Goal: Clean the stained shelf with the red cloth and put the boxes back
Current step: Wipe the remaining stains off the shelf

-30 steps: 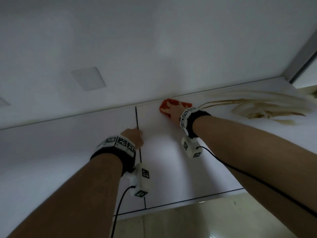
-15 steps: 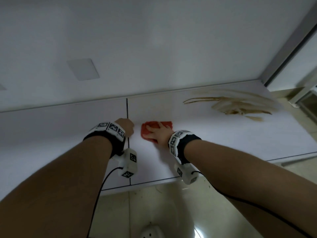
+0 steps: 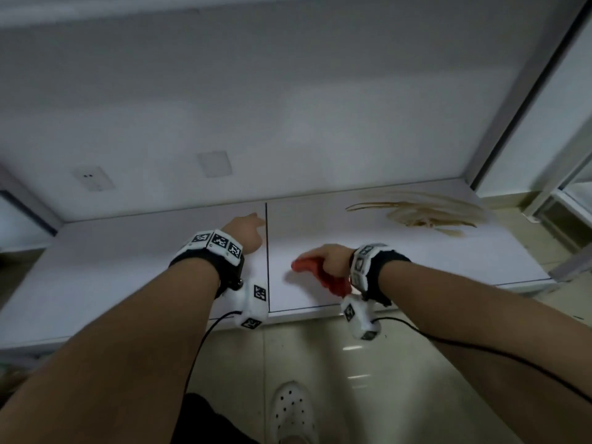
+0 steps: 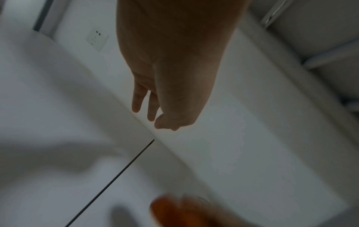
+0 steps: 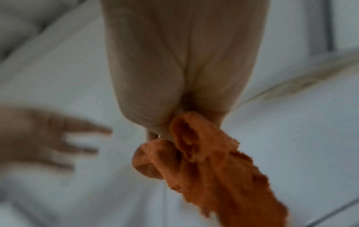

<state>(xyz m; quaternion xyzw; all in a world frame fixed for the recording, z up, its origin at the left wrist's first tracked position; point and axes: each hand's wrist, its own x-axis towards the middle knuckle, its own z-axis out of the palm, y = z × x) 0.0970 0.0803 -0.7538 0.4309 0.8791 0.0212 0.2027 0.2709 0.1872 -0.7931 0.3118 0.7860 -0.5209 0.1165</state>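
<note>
Shelf, flat white laminate (image 3: 416,267), with a dark seam running front to back. Stain: tan-brown streaky smear (image 3: 426,213) at the far right, well apart from both hands and seemingly unwiped. Red terry cloth (image 3: 320,275), bunched and hanging, gripped in the curled fingers of the right hand (image 3: 333,259) over the shelf's front part, right of the seam. Left hand (image 3: 243,233) holds nothing; its fingers (image 4: 136,99) are straight and loosely spread, just left of the seam. Boxes: none in view. Progress, as judged: early; the stain needs wiping, and the boxes are yet to be returned.
</note>
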